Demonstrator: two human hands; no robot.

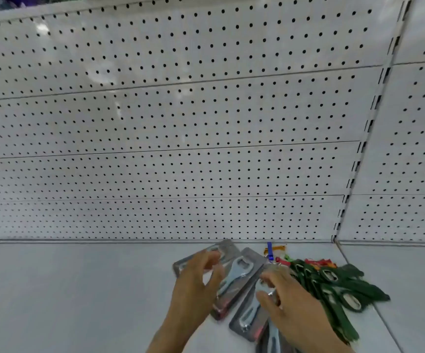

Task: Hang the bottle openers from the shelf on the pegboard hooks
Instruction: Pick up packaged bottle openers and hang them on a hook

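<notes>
Both hands sit lowest in frame, over the pile on the white shelf point(79, 289). Our left hand point(196, 278) hovers with fingers point(212, 258) loosely curved above the leftmost carded opener point(225, 249); we can't tell if it actually grips the card or just touches it. Our right hand point(290, 301) has fingers point(266, 277) bent down onto the carded bottle openers point(242, 284), seemingly pinching at one near the middle of the stack, but motion blur hides the contact, so the hold is uncertain. Step in hand, as we judge it: picking one opener off the shelf, nothing hung yet. The carded openers are flat silver metal pieces on grey backing cards with a reddish strip at the bottom, fanned out and overlapping. Just right of them lies a bunch of dark green openers point(338, 284) with red and orange tags, touching the shelf near the seam. A small blue clip point(270, 250) stands behind the pile. The pegboard point(168, 123) rises behind, white with rows of dark holes; we see no hooks on this stretch. Next move probably calls for separating a single card, lifting it, and finding a hook to thread its hang hole onto.
</notes>
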